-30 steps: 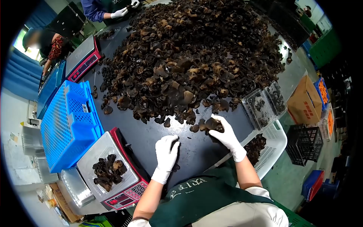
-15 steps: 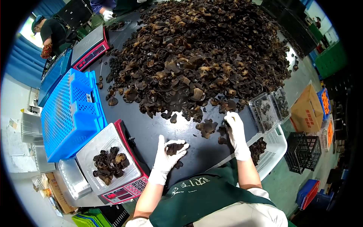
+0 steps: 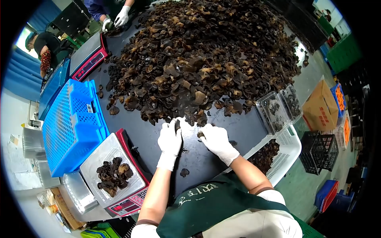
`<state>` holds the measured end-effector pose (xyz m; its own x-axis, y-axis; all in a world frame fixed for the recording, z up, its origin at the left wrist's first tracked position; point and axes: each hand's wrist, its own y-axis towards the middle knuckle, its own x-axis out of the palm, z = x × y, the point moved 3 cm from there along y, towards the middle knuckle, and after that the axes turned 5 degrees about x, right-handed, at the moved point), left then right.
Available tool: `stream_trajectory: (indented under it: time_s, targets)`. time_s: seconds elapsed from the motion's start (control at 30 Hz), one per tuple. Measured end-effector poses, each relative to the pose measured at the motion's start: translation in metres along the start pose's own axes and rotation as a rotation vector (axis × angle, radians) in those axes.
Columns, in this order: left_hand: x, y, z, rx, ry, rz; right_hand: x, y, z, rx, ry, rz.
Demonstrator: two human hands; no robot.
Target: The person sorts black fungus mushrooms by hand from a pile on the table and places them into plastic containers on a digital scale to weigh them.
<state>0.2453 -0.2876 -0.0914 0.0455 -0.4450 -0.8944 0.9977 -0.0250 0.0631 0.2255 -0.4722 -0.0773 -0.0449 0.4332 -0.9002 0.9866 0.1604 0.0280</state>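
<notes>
A large heap of wood ear mushrooms (image 3: 206,51) covers the far part of the dark table. My left hand (image 3: 170,142), in a white glove, is closed on a dark wood ear piece (image 3: 177,126) at the heap's near edge. To its right my gloved right hand (image 3: 216,142) pinches another wood ear (image 3: 201,135), partly hidden by the fingers. Below my hands a small loose piece (image 3: 184,172) lies on the table. On my left, a scale (image 3: 89,168) bears a clear tray with a pile of wood ears (image 3: 114,174).
Blue crates (image 3: 73,127) stand on the left, beside stacked clear trays (image 3: 79,192). To the right are open clear boxes (image 3: 274,113) and a white basket (image 3: 291,148) holding mushrooms. Across the table a co-worker's gloved hands (image 3: 122,16) work near another scale (image 3: 89,59).
Both hands have come closer together, the left moving forward and the right leftward. Pieces that lay near my right hand are gone from there or covered. A co-worker's second glove now shows.
</notes>
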Motion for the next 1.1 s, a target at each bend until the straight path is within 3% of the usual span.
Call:
stream_trajectory:
  time_s: [0.1,0.13,0.2,0.23,0.27,0.33,0.4,0.47,0.53,0.57,0.6,0.67,0.7,0.73,0.8,0.83,0.87,0.93,1.0,1.03,1.1]
  targets:
    - [0.002,-0.009,-0.006,0.049,-0.047,0.054,-0.007,0.004,0.003,0.079,0.201,-0.043]
    - [-0.001,-0.011,-0.008,0.103,-0.112,0.119,-0.024,0.003,0.006,0.032,0.373,0.010]
    - [-0.006,-0.014,-0.024,0.214,-0.344,0.279,-0.039,0.001,0.025,0.143,0.784,0.018]
    - [-0.006,-0.017,-0.030,-0.024,-0.605,0.253,-0.050,-0.005,0.037,0.413,1.083,-0.105]
    - [-0.006,-0.022,-0.034,-0.267,-0.860,0.219,-0.055,-0.011,0.054,0.419,1.299,-0.112]
    - [-0.022,-0.026,-0.029,-0.452,-1.038,0.178,-0.058,-0.019,0.082,0.394,1.745,-0.052]
    - [-0.024,-0.030,-0.035,-0.505,-1.167,0.150,-0.071,-0.034,0.092,0.557,1.884,0.043]
    - [-0.018,-0.036,-0.044,-0.532,-1.238,0.111,-0.072,-0.043,0.101,0.485,1.994,0.024]
    - [-0.015,-0.036,-0.048,-0.314,-1.000,0.281,-0.076,-0.046,0.099,0.549,1.513,-0.053]
    - [-0.016,-0.039,-0.047,-0.188,-0.830,0.321,-0.077,-0.050,0.094,0.602,0.985,-0.094]
    - [-0.019,-0.039,-0.045,-0.182,-0.831,0.319,-0.062,-0.053,0.091,0.292,0.737,0.027]
    - [-0.029,-0.039,-0.036,0.002,-0.559,0.367,-0.060,-0.061,0.066,0.307,0.352,-0.072]
    - [-0.036,-0.038,-0.021,-0.155,-0.980,0.326,-0.048,-0.065,0.063,0.217,0.178,-0.057]
    - [-0.041,-0.037,-0.017,-0.150,-0.979,0.324,-0.038,-0.067,0.061,0.126,0.005,-0.040]
    - [-0.035,-0.034,-0.005,-0.269,-1.675,-0.011,-0.033,-0.071,0.065,0.097,0.024,0.005]
    - [-0.034,-0.032,0.006,-0.332,-1.833,-0.094,-0.029,-0.074,0.075,0.222,0.305,0.058]
    - [-0.033,-0.031,0.018,-0.392,-1.870,-0.136,-0.026,-0.076,0.083,0.344,0.587,0.112]
    - [-0.024,-0.028,0.038,-0.462,-1.832,-0.248,-0.030,-0.073,0.081,0.343,0.585,0.155]
    - [0.007,-0.025,0.040,-0.367,-1.352,-0.343,-0.030,-0.071,0.078,0.422,0.573,0.097]
    - [0.015,-0.025,0.047,-0.218,-1.181,-0.334,-0.031,-0.070,0.072,0.352,0.544,0.101]
    - [0.032,-0.027,0.061,0.262,-0.704,-0.070,-0.037,-0.068,0.056,0.276,0.520,0.092]
